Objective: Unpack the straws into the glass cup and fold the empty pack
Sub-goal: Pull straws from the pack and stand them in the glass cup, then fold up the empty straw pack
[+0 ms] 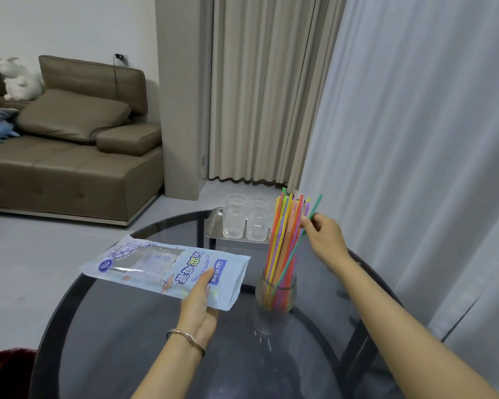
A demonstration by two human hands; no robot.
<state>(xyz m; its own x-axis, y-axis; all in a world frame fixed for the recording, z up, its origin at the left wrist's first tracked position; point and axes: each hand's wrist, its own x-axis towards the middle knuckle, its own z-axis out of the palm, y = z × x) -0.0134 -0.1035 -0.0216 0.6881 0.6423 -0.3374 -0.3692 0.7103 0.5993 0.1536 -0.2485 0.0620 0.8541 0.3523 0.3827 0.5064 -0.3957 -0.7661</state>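
Glass cup [275,292] (round table), colourful straws [285,240] upright inside

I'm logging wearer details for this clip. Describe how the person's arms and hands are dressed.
Both forearms are bare, with no sleeves in view. The left hand has a thin silver metal bangle around its wrist. The right hand shows no gloves, rings or watch.

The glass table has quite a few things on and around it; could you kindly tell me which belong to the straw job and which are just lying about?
Part of the job:
- straws, standing in the glass cup
- green straw in the right hand
- empty pack, held by the left hand

Just lying about:
- tray of spare glasses
- sofa
- plush toy
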